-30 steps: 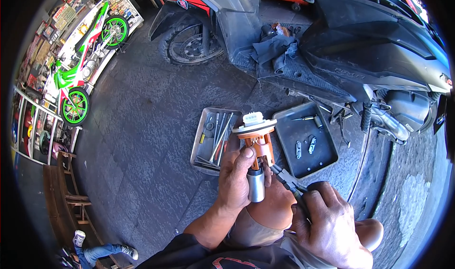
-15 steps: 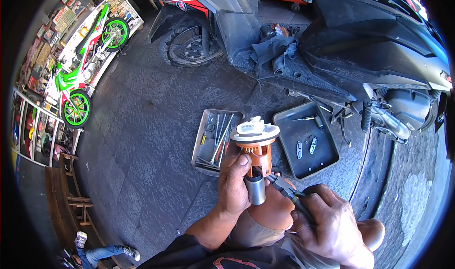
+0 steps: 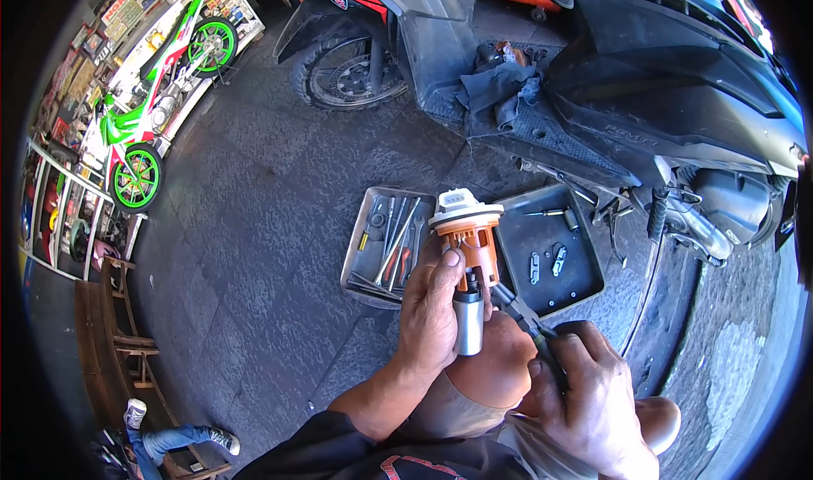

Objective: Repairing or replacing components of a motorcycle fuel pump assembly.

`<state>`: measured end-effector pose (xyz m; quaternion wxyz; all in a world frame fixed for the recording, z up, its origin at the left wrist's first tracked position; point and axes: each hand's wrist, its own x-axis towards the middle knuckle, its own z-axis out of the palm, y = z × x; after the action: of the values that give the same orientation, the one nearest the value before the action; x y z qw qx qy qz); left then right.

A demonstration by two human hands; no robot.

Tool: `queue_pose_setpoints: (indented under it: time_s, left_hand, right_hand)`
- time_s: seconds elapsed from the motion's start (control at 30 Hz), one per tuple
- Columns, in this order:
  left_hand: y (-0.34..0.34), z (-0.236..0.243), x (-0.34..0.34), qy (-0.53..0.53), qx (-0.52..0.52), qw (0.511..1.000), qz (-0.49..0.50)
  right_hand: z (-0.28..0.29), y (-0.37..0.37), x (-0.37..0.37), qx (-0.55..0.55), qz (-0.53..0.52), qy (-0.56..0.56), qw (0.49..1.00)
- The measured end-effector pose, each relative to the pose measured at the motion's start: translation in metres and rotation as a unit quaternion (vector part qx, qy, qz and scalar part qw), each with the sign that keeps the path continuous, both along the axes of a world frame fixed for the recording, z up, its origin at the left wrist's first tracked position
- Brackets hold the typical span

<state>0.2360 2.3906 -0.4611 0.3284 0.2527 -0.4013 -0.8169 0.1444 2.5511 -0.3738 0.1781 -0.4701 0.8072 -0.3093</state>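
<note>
Dark floor [image 3: 254, 251] backs an orange, silver-bottomed pump [image 3: 480, 251].

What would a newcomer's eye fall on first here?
Probably the orange-and-white part, its silver cylinder pointing down, held in the left fingers near the middle, with pliers in the right fingers, lower right. Then the green-wheeled motorbike at upper left, and the large dark scooter spanning the top toward the right.

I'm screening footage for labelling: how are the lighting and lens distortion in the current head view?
Head view: strong light washes out part of the right hand; head view: the wooden bench bows near the rim; head view: dark vignetting fills the corners.
</note>
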Motion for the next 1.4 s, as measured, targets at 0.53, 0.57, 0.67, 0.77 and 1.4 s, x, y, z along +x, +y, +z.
queue_pose_setpoints:
  time_s: [0.53,0.57,0.67,0.77,1.4]
  left_hand:
    - [0.004,0.008,-0.005,0.008,-0.082,0.996,0.030]
    - [0.004,0.008,-0.005,0.008,-0.082,0.996,0.028]
    - [0.003,0.005,-0.002,0.008,-0.078,0.997,0.023]
    - [0.004,0.004,-0.003,0.006,-0.067,0.997,0.035]
    - [0.016,0.012,-0.008,0.039,-0.201,0.968,0.149]
  right_hand:
    - [-0.003,-0.013,0.004,0.028,0.003,0.061,0.998]
    - [-0.005,-0.012,0.001,0.026,0.003,0.042,0.999]
    - [-0.013,-0.009,-0.007,0.006,0.044,0.087,0.995]
    - [-0.013,-0.001,-0.011,0.007,0.050,0.055,0.997]
    - [-0.027,0.009,-0.007,-0.095,0.063,-0.035,0.993]
